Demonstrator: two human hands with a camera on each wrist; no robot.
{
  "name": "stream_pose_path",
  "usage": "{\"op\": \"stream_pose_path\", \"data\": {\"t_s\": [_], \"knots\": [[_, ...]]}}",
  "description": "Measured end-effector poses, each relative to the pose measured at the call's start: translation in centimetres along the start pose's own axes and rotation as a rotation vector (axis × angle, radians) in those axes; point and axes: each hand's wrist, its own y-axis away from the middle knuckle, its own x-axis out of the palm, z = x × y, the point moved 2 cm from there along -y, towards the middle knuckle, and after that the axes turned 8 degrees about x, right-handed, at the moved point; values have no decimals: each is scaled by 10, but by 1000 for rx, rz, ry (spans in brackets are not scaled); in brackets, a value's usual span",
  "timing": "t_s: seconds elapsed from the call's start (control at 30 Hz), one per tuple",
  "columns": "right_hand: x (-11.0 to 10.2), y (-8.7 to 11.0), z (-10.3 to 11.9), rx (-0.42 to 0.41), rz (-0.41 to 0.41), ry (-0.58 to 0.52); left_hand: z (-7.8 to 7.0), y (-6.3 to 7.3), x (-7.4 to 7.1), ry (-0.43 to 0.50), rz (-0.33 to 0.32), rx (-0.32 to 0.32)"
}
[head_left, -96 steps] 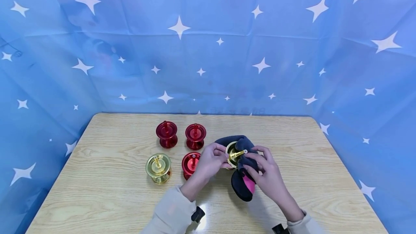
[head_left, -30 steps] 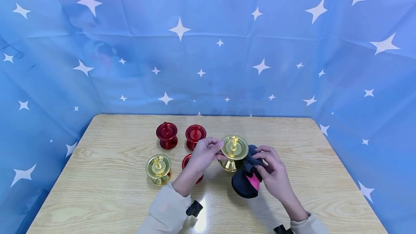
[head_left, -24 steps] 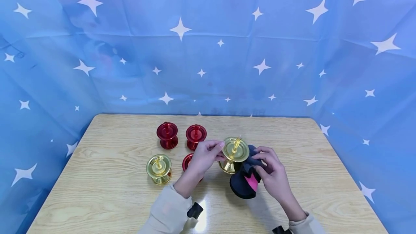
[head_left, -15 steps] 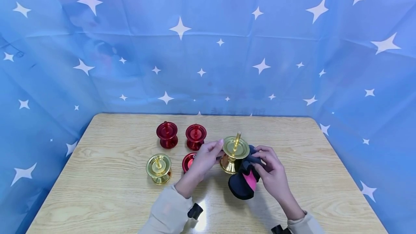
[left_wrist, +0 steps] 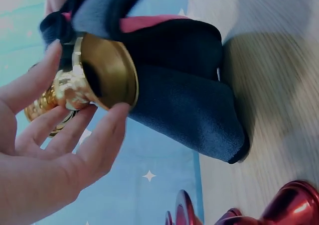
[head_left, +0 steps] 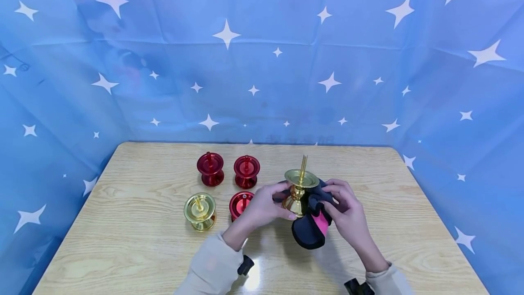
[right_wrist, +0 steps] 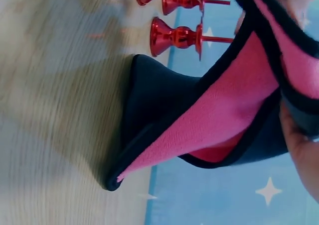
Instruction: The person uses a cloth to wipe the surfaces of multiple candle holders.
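Note:
In the head view my left hand (head_left: 265, 206) holds a gold candle holder (head_left: 302, 177) by its lower part, tilted and raised off the table. Its hollow base (left_wrist: 117, 70) faces the left wrist camera, with the fingers curled round the stem and rim. My right hand (head_left: 347, 206) pinches a dark grey cloth (head_left: 308, 235) with a pink side, bunched against the holder's right side. In the right wrist view the cloth's pink face (right_wrist: 224, 105) shows, and its lower end hangs down to the table. The right fingertips are partly hidden behind cloth folds.
Three red candle holders, at the back left (head_left: 210, 167), back middle (head_left: 246, 170) and front (head_left: 239, 204), stand upright left of my hands. The front one is partly behind my left hand. Another gold candle holder (head_left: 199, 211) stands left of it on the wooden table (head_left: 123, 231).
The left hand has shifted its grip from the holder's dish rim down to its lower part. The holder has turned and tilted, its spike rising higher in view. The cloth has stayed against it.

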Motion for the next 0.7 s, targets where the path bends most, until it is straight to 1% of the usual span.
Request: {"op": "stream_pose_path", "data": {"t_s": [0.07,0.2,0.3,0.43,0.47,0.57,0.7], "knots": [[-1,-1,1,11,12,-10,0,-1,1,-50,-7,1],[-4,-2,4,31,38,-31,2,-1,3,-51,-5,1],[-7,-3,7,59,55,-33,2,-1,4,-25,17,12],[-10,-4,10,92,83,41,3,-1,4,2,44,0],[-11,-5,11,95,93,68,3,0,4,14,49,-13],[-15,-6,12,90,124,123,2,2,3,55,72,-38],[-19,-4,10,60,152,131,-1,4,0,125,115,-61]]}}
